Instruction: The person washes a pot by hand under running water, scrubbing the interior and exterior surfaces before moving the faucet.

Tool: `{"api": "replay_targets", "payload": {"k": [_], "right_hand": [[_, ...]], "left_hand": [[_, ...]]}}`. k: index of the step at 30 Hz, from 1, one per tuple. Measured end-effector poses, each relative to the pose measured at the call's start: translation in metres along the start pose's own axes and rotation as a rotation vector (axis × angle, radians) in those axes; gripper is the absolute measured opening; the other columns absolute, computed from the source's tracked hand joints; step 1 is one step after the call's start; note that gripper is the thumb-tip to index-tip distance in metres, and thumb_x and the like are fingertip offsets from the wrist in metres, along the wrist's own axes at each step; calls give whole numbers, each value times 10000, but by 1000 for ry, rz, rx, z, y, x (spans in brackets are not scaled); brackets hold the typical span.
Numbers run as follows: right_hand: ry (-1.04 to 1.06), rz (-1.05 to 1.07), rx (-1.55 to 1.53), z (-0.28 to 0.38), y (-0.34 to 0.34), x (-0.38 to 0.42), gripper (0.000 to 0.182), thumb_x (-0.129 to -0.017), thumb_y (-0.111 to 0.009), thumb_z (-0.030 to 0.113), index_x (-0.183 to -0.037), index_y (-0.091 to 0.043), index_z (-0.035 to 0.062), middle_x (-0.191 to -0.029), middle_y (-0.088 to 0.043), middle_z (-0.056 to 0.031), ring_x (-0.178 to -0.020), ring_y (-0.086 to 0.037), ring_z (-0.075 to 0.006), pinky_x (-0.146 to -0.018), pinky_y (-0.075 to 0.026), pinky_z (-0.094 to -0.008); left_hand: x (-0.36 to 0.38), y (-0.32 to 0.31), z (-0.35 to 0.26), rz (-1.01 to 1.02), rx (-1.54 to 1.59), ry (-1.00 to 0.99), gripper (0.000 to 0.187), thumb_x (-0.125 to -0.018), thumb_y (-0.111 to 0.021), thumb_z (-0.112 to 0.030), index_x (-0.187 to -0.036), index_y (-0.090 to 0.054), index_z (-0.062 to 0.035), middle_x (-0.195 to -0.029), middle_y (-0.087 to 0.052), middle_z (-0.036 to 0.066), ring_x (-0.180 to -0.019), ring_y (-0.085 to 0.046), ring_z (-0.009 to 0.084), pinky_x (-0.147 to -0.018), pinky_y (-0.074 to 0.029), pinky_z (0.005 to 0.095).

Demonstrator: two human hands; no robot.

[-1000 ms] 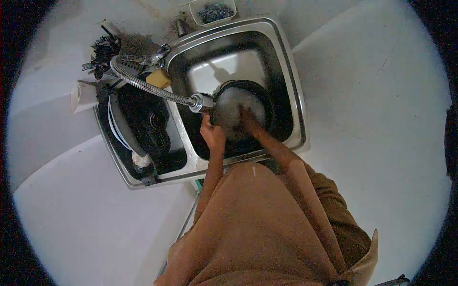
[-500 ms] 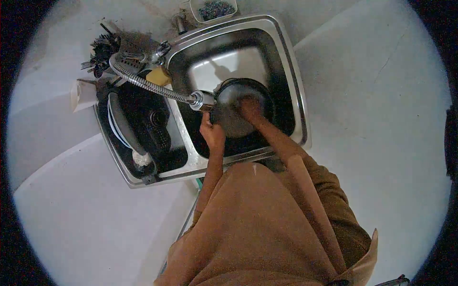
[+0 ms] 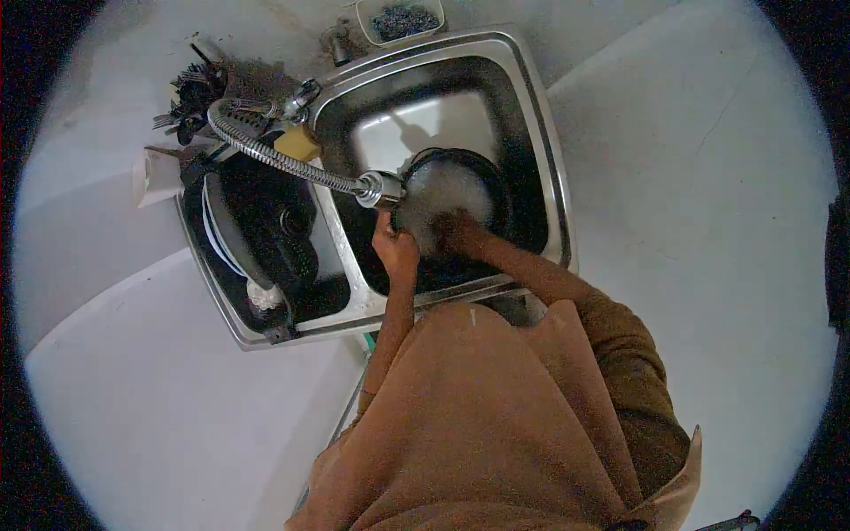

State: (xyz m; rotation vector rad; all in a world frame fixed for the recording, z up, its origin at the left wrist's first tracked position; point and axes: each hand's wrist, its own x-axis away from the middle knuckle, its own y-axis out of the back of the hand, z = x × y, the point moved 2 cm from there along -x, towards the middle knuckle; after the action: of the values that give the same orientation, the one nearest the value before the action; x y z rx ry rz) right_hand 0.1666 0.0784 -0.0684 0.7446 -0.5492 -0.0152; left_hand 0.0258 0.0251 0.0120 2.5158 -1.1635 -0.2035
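A dark round pan (image 3: 490, 181) is in the larger basin of the steel sink, its inside greyish and wet-looking. My left hand (image 3: 395, 252) is closed at the pan's left edge, thumb pointing up toward the faucet head (image 3: 381, 189). Just what part of the pan it grips is hidden. Inside the pan, over its lower part, lies my right hand (image 3: 458, 232). Motion smears its fingers, so whether it holds anything does not show.
A flexible metal faucet hose (image 3: 274, 157) arches over the sink divider. Plates (image 3: 217, 226) and dark items stand in the left basin's rack. A yellow sponge (image 3: 297, 142), a cutlery bunch (image 3: 195, 93) and a white tub (image 3: 398, 22) sit around the sink.
My right hand has moved down from the middle of the pan toward its near side. My left hand stays at the pan's left edge.
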Motion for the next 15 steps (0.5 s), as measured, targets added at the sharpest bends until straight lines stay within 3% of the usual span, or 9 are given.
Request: {"api": "replay_targets", "payload": {"k": [2, 6, 8, 12, 14, 15], "right_hand": [[84, -178, 221, -37, -26, -9, 402, -839, -522, 223, -1213, -529, 74, -1307, -467, -129, -1227, -399, -320, -1050, -214, -546], [90, -290, 458, -47, 1, -13, 437, -815, -563, 234, -1232, -523, 111, -1328, -442, -144, -1233, -387, -347, -1040, -247, -542], [-148, -245, 61, -25, 44, -9, 548, -789, -601, 246, -1311, -455, 162, -1374, -389, -165, -1269, -350, -367, -1040, -274, -528], [-331, -439, -33, -23, 12, -17, 670, -766, -630, 240, -1379, -362, 211, -1401, -342, -194, -1295, -314, -385, -1002, -341, -521], [-519, -227, -84, -20, 0, -23, 742, -765, -642, 232, -1416, -287, 206, -1424, -297, -206, -1290, -317, -407, -983, -375, -506], [-519, -227, -85, -32, -25, -33, 742, -765, -642, 232, -1416, -287, 206, -1424, -297, -206, -1290, -317, -407, -983, -375, -506]], "left_hand": [[-1, 1, -26, -36, 38, -8, 448, -640, -410, 94, -1057, -564, 31, -895, -615, 188, -753, -568, 293, -720, -446, 304], [-2, 0, -7, 0, 71, 134, 458, -649, -399, 97, -1068, -568, 20, -912, -616, 180, -778, -561, 239, -734, -440, 298], [-4, 0, -9, 31, -41, 96, 440, -662, -398, 76, -1060, -572, 11, -900, -616, 177, -770, -542, 216, -739, -434, 297], [-5, -1, -19, 22, -29, 1, 306, -675, -435, -44, -937, -582, 17, -847, -603, 115, -746, -554, 238, -725, -454, 352], [-4, -4, -5, -8, 25, 126, 370, -664, -420, 39, -1002, -569, 23, -885, -614, 179, -765, -548, 278, -757, -438, 315], [-4, -2, -6, -8, 24, 127, 370, -664, -420, 39, -1002, -569, 23, -885, -614, 179, -765, -548, 278, -757, -438, 315]]}}
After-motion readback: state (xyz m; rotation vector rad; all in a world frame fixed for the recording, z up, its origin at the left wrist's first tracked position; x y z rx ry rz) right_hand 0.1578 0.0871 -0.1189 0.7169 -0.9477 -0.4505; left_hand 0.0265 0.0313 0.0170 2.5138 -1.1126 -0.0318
